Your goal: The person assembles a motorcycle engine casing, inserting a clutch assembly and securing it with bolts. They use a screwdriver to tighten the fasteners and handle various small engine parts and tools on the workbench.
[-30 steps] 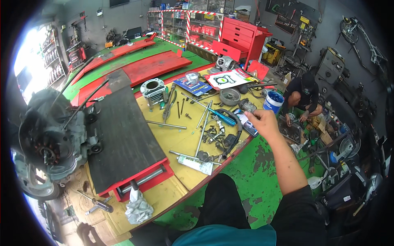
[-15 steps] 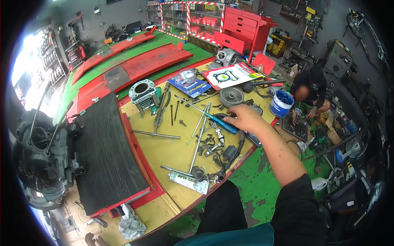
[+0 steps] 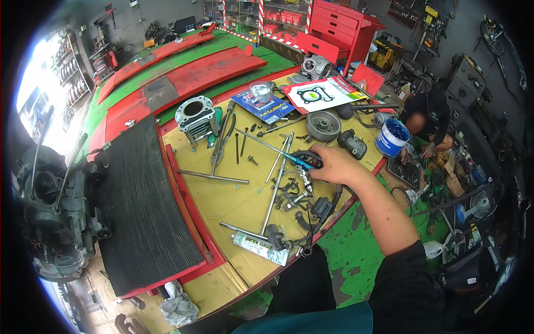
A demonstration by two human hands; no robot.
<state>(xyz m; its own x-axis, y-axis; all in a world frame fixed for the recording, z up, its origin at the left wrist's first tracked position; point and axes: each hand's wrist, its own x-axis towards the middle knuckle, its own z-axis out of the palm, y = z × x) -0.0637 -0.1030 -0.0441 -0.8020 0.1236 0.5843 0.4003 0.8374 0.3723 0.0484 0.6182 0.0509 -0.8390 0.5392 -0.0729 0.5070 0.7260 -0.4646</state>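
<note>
My right hand [image 3: 334,165] reaches over the yellow-topped bench and pinches the blue handle of a screwdriver [image 3: 298,161]. Its long shaft points left and away, above a T-handle wrench [image 3: 276,186]. Bolts and small metal parts [image 3: 290,195] lie just below that hand, beside a black cable-like part [image 3: 307,157]. Dim at the lower left rim, my left hand [image 3: 129,324] shows only its fingers, slightly apart, with nothing visible in them. The nearest thing to it is a crumpled grey rag [image 3: 178,305].
An engine cylinder [image 3: 194,119], a gasket pack [image 3: 324,96], a round metal drum [image 3: 323,126] and a blue-white tub [image 3: 392,138] stand across the bench. A sealant tube [image 3: 260,248] lies near its front edge. An engine [image 3: 53,217] sits left; a person [image 3: 425,117] crouches right.
The view has shifted slightly. My right hand has closed further over the screwdriver handle, covering more of it. My left hand remains low at the rim.
</note>
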